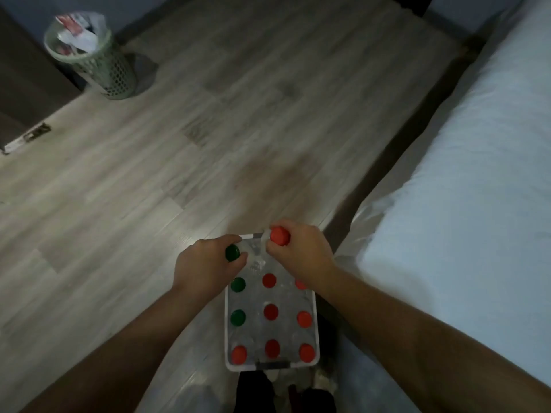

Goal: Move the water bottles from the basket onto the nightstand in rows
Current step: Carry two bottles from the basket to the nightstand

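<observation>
Clear plastic water bottles are standing upright in rows inside a white rectangular plastic basket (227, 329) that is sitting on the grey wood-plank floor (185, 150) beside a bed with pale bedding (465, 180). At the basket's far end, the left hand (202, 268) is gripping a green-capped bottle (232, 253) by its neck, and the right hand (301, 251) is gripping a red-capped bottle (279, 235) likewise. A green mesh wastebasket (98, 61) is standing well apart.
</observation>
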{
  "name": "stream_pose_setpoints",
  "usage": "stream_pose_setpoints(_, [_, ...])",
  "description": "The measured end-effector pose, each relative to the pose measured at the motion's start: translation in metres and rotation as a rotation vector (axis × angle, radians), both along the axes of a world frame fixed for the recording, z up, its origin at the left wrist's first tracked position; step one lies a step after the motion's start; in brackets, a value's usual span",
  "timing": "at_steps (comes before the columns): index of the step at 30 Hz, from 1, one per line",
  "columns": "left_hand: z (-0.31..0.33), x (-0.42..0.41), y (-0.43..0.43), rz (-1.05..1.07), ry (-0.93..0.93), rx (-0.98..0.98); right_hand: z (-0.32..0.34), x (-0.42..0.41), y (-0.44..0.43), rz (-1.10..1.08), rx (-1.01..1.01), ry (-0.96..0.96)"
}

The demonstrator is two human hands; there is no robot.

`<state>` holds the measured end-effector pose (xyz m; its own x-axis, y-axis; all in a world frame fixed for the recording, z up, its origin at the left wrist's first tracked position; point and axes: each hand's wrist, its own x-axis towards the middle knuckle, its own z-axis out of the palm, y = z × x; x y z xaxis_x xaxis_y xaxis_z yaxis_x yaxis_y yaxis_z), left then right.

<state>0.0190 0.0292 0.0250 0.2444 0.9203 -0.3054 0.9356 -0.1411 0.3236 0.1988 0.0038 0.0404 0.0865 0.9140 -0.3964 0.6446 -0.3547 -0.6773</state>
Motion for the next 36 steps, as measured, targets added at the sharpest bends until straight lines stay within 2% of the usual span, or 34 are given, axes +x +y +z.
stream_pose_setpoints(5, [0.116,0.004,-0.037,0.072,-0.168,0.144,0.111,0.019,-0.041,-0.048,0.124,0.054])
stream_pose_setpoints(8, [0.178,0.005,-0.064,0.187,-0.318,0.152,0.173,0.029,-0.073,-0.099,0.183,0.055])
stream_pose_setpoints(14, [0.261,-0.005,-0.108,0.094,-0.530,0.143,0.270,0.038,-0.158,-0.222,0.288,-0.051])
stream_pose_setpoints(20, [0.271,-0.010,-0.128,-0.040,-0.607,-0.068,0.279,0.012,-0.238,-0.606,0.263,-0.075])
stream_pose_setpoints(26, [0.274,-0.009,-0.151,-0.399,-0.533,-0.145,0.268,-0.023,-0.314,-1.018,0.314,-0.058])
stream_pose_setpoints(32, [0.290,0.022,-0.190,-0.694,-0.514,-0.122,0.269,-0.041,-0.386,-1.266,0.348,-0.070])
stream_pose_setpoints(36, [0.297,0.051,-0.228,-0.835,-0.508,-0.200,0.269,-0.045,-0.438,-1.376,0.374,-0.056])
